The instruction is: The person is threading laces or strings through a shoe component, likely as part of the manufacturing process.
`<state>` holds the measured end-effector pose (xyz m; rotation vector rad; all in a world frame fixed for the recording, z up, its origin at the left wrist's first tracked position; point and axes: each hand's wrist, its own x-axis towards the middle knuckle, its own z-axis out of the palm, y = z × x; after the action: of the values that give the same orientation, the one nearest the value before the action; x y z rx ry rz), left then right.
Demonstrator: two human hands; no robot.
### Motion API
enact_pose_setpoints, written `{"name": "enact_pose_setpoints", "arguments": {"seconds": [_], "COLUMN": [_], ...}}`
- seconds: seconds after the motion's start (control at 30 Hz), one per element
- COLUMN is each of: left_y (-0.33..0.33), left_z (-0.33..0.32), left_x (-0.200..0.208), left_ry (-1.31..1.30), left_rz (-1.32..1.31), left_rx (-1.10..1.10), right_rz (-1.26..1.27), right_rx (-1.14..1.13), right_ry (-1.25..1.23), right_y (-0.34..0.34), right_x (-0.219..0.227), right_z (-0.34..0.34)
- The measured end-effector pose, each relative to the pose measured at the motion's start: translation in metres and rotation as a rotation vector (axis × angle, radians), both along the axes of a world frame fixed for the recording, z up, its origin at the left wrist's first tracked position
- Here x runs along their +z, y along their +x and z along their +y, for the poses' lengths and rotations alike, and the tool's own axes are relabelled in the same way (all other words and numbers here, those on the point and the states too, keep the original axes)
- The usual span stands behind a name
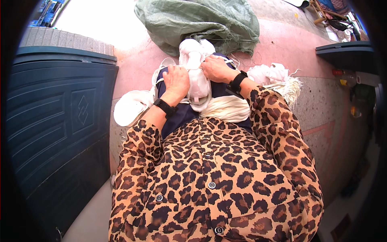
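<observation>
A white mesh shoe upper [199,82] lies over my dark-clothed lap, its heel end with a small pink tab toward me. At its left edge my left hand [177,82] is closed, fingers curled against the shoe. My right hand [218,69] pinches the opposite edge near the lacing area. Any lace end between the fingers is too small to make out. White laces [167,61] loop beyond my left hand. A bundle of cream-white shoelaces [226,108] rests on my lap, close to the heel.
A green woven sack [197,22] lies ahead on the pinkish floor. More white shoe uppers are at the left [131,108] and right [269,74], beside a fringed lace bundle [289,90]. A dark blue panelled door [60,109] stands at the left, another dark panel [344,52] at the right.
</observation>
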<state>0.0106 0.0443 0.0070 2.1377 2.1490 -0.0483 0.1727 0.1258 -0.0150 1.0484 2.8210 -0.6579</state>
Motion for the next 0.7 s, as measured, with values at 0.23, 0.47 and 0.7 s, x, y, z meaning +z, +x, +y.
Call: {"name": "enact_pose_setpoints", "arguments": {"seconds": [0.23,0.47,0.7], "left_y": [-0.01,-0.018,-0.023], "left_z": [0.006,0.01,0.009], "left_x": [-0.007,-0.001,-0.004], "left_ry": [-0.099,-0.173,-0.12], "left_rz": [-0.073,-0.139,-0.231], "left_rx": [-0.109,-0.172,-0.156], "right_rz": [0.107,0.273,0.332], "right_rx": [0.03,0.064,0.176], "right_ry": [0.018,0.017,0.195], "right_y": [0.007,0.011,0.008], "right_x": [-0.007,-0.002,-0.007], "right_z": [0.002,0.0,-0.001]}}
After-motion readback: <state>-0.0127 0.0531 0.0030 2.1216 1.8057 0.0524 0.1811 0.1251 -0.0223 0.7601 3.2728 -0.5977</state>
